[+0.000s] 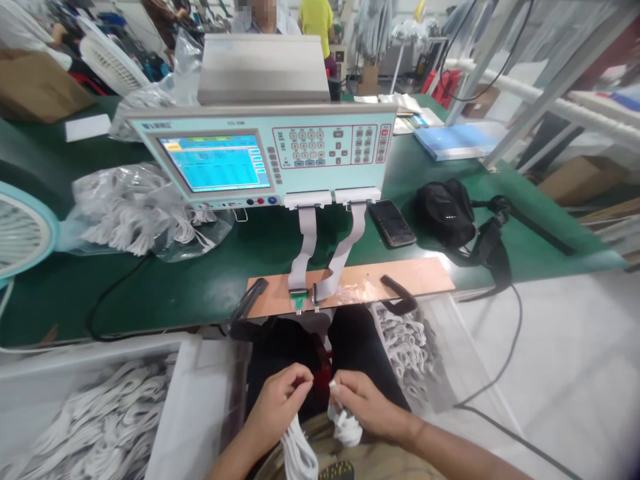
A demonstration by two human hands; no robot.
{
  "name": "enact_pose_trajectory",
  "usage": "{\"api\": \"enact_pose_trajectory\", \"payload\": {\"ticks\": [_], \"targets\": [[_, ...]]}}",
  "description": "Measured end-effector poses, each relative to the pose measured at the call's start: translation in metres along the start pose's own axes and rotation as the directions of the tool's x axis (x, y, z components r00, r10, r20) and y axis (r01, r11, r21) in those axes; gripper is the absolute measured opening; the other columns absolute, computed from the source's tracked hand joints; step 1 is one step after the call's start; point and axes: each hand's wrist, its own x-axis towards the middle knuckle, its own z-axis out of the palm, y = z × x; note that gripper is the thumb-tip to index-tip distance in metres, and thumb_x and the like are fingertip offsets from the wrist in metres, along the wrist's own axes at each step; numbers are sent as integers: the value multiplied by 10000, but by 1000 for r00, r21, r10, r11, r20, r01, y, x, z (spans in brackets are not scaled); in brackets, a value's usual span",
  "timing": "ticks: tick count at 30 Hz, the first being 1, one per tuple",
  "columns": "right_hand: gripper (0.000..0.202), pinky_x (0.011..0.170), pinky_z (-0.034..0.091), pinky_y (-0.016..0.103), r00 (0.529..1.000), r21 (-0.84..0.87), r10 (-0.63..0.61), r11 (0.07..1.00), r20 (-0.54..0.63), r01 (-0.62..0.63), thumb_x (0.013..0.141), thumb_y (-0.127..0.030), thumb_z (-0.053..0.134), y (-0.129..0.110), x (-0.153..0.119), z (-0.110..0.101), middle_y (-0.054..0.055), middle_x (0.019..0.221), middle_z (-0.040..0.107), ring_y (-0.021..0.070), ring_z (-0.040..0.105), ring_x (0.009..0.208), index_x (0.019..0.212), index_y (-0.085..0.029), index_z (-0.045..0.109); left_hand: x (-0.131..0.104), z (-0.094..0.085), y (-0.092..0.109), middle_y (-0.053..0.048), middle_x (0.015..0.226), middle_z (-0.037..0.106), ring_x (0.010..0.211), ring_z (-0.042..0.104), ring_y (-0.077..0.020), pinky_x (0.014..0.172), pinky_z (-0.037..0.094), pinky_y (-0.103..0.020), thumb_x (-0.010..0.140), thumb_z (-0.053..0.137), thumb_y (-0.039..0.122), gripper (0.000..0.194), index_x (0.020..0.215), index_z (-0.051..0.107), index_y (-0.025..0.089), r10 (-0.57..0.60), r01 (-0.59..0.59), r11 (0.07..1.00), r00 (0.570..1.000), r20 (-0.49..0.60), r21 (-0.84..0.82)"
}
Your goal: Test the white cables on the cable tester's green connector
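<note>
Low in the head view, my left hand point(283, 400) is closed on a looped bundle of white cable point(300, 453) that hangs down from it, thumb and forefinger brought together. Just to its right, my right hand point(355, 397) pinches another white cable bundle point(346, 427), with a small end sticking up at the fingertips. The hands are apart, above my lap. Beyond them, two grey ribbon cables point(341, 257) run from a tester with a lit screen point(215, 163) to small connectors point(299, 300) on a copper-coloured board point(420, 275) at the table edge.
White bins of coiled cables stand at the lower left point(187, 380) and right point(465, 353). On the green table point(200, 283) are bagged cables point(135, 213), a phone point(391, 223) and a black pouch point(445, 212). A fan point(25, 230) is at left. People are behind the tester.
</note>
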Motion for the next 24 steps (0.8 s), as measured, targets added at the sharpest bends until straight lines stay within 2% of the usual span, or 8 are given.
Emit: {"api": "enact_pose_trajectory", "payload": {"ticks": [3,6,11,16,18,20,22,24], "targets": [[343,521,320,206,999,29,-20,999,-37,21,833,-460,518,4,16,0,-29,613,464,107,391,581,672,-160,558,1,-17,21,-36,881,643,775,594,-152,694,429,-224,845,436,138,275,977,653,242,236,-245,968,961,143,50],[357,517,301,209,995,67,-54,996,-81,60,791,-479,565,3,35,-1,-50,581,418,96,350,555,632,-161,529,10,-25,38,-34,1009,656,863,615,-161,739,440,-225,833,437,94,404,1103,633,321,324,-365,927,893,311,81],[409,500,271,217,982,75,-104,990,-156,117,744,-517,597,-14,61,-2,-58,546,399,85,323,520,573,-163,485,26,-29,43,-39,1024,670,919,620,-176,797,448,-241,870,455,175,359,1163,597,326,370,-427,890,882,293,158],[416,489,261,216,985,117,-118,984,-128,133,718,-524,626,-28,68,-3,-63,522,391,83,315,506,557,-165,491,30,-37,42,-62,1065,657,925,620,-180,776,451,-248,897,376,174,391,1228,537,308,413,-495,840,849,329,222],[414,483,265,214,982,103,-130,984,-139,145,723,-520,627,-29,71,-3,-58,517,411,85,330,505,554,-164,499,31,-38,38,-52,1021,673,908,623,-180,776,442,-244,876,415,166,351,1162,577,288,409,-469,860,869,277,200],[407,480,277,214,971,88,-148,982,-190,167,742,-515,613,-28,74,-4,-49,517,446,87,352,498,562,-162,516,33,-35,32,-38,928,684,847,622,-179,750,433,-241,839,491,186,240,1025,627,253,355,-377,911,924,144,167],[395,480,291,216,952,79,-162,979,-261,188,760,-509,597,-27,78,-4,-42,515,477,89,374,486,582,-161,538,38,-28,22,-21,792,664,731,600,-167,677,425,-236,802,561,240,94,850,637,215,222,-219,972,974,-36,81],[383,484,303,219,931,75,-173,975,-321,207,766,-504,593,-26,83,-4,-40,510,492,90,386,474,598,-161,555,44,-18,12,-1,681,613,642,557,-148,616,412,-227,777,590,295,117,727,599,189,48,-71,990,982,-184,-121]]}}
